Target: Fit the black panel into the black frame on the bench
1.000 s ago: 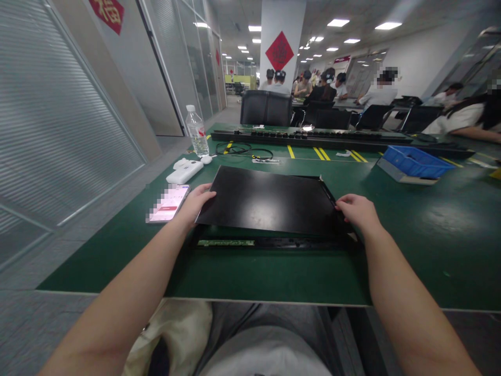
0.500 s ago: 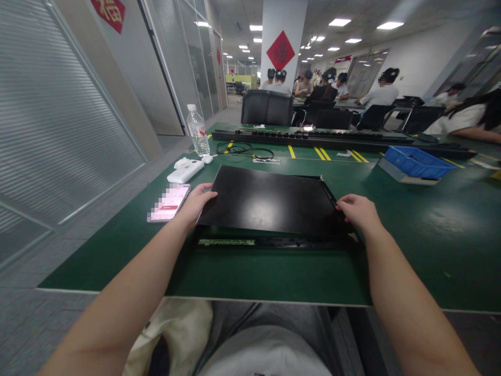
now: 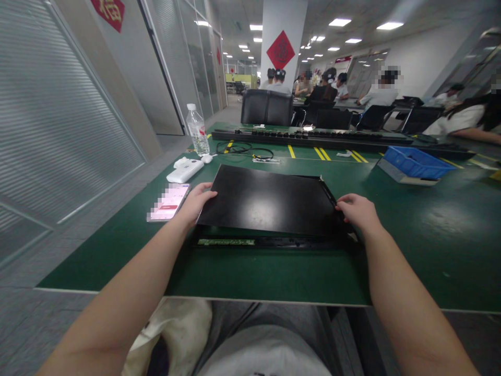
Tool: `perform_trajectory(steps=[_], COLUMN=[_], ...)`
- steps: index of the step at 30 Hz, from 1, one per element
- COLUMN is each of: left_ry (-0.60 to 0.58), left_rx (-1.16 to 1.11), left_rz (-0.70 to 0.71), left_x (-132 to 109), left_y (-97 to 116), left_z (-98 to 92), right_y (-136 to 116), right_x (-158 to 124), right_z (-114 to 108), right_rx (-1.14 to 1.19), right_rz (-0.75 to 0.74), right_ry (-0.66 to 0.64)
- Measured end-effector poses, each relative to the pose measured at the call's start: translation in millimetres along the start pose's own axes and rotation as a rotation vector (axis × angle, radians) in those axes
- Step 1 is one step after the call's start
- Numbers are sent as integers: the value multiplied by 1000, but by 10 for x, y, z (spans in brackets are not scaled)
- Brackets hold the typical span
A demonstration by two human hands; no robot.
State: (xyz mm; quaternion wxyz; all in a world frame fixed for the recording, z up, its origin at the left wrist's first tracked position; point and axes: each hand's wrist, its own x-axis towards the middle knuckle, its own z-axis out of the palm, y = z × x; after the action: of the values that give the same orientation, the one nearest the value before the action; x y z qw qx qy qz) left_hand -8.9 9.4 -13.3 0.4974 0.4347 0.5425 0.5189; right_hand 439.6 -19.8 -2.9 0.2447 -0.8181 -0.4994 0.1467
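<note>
Capped bottle (image 3: 198,133), lit phone (image 3: 170,202), blue bin (image 3: 418,164); black chair (image 3: 266,108)

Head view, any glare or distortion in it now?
In the head view, soft glare on the panel, a paler sheen on the table at right, pixel blocks over part of the phone; slanting left wall, likely wide-angle distortion.

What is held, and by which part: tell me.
The left hand holds the black panel by its left edge; the right hand is at the right side, hold unclear.
</note>
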Motion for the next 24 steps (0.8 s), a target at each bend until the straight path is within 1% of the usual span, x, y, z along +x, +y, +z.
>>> perform_trajectory(steps=[5,10,13,19,23,24], left_ry=[-9,-12,-9,-28,-22,-4], left_rx=[5,-3,-9,-59,-9,7], left_rz=[0,4,-6,15,36,38], left_x=[-4,-10,-25,-83,-77,-67], left_y=[-6,-2,19,93,92,82], left_z=[0,6,19,59,50,41], right_y=[9,8,-1,-25,-23,-20], right_x=[5,3,-7,-28,-31,-30], right_z=[1,2,-2,-16,-13,-11], right_rx=[-6,-6,4,-10,-4,0], right_rz=[-23,-7,-9,-8,-14,-16], right_ry=[17,5,9,11,14,17])
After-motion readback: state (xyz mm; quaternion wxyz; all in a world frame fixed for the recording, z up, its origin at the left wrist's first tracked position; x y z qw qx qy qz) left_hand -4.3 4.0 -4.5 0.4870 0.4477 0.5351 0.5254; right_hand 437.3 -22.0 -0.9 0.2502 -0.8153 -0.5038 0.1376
